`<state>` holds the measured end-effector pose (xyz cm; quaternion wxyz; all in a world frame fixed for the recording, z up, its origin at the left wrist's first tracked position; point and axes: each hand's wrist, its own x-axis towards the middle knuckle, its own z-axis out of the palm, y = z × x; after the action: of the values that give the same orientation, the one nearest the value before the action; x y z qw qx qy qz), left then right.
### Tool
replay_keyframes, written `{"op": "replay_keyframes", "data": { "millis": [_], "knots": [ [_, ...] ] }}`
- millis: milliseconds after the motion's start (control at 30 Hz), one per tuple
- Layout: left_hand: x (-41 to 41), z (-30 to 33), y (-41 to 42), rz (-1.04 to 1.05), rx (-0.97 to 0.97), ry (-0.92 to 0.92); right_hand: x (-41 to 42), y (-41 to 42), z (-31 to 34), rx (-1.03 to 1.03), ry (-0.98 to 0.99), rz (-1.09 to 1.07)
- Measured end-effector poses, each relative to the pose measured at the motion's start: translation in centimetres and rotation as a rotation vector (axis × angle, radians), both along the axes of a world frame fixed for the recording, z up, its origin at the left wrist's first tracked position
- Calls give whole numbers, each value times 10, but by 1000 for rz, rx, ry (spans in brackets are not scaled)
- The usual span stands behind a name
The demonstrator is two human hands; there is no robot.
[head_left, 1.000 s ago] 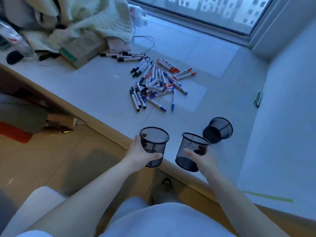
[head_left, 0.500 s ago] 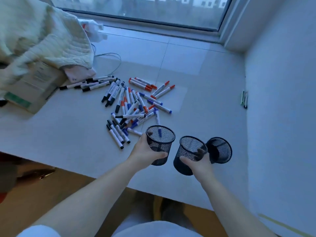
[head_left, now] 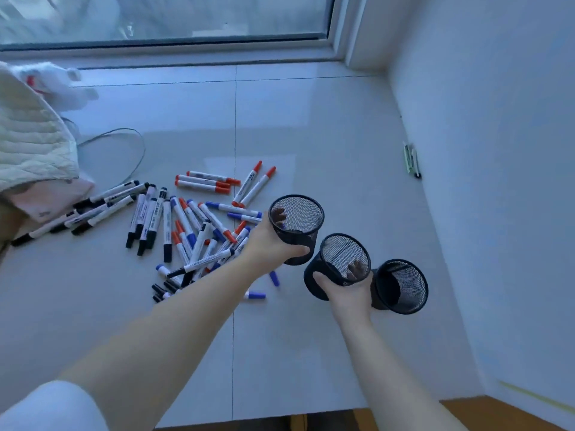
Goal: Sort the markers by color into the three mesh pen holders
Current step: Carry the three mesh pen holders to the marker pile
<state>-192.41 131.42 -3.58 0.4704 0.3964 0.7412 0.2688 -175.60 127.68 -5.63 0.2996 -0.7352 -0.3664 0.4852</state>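
Observation:
My left hand (head_left: 270,244) grips a black mesh pen holder (head_left: 298,223) held above the white sill, right of the marker pile. My right hand (head_left: 345,289) grips a second mesh holder (head_left: 337,262), tilted, with fingers showing through the mesh. A third mesh holder (head_left: 401,286) lies tipped on its side just right of that hand, touching it or nearly so. All three holders look empty. A pile of markers (head_left: 189,231) with red, blue and black caps lies scattered left of my left hand; my left forearm covers part of it.
A quilted cream blanket (head_left: 28,144) and a thin cable (head_left: 130,150) sit at the left. A few black-capped markers (head_left: 90,209) lie beside the blanket. A green pen (head_left: 412,160) rests against the right wall. The window frame (head_left: 174,48) runs along the back.
Both hands have carried their holders forward over the sill, towards the markers. The right hand's holder now sits close against the tipped third holder. The view has swung forward and down.

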Motion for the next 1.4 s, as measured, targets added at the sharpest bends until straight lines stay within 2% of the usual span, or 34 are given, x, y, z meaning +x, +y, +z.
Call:
{"op": "replay_keyframes", "data": {
  "millis": [133,233,367,600,1000,1133,1267,1400],
  "knots": [
    [-4,-6,44,84,108,-19,-22,46,6,85,-59,-47],
    [-1,-14,67,66,166,-13,-19,81,7,178,-79,-47],
    [9,-27,86,98,187,9,1,123,4,246,-133,26],
    [39,-46,100,77,185,60,57,167,-8,234,-238,180],
    [90,-69,89,185,93,94,108,177,-36,164,-169,210],
    [95,-66,82,172,71,138,117,174,-34,144,-168,302],
    [93,-51,58,225,-6,205,122,161,-9,136,-343,315],
    [91,-20,27,266,-26,204,113,141,25,294,-513,271]
  ]
}}
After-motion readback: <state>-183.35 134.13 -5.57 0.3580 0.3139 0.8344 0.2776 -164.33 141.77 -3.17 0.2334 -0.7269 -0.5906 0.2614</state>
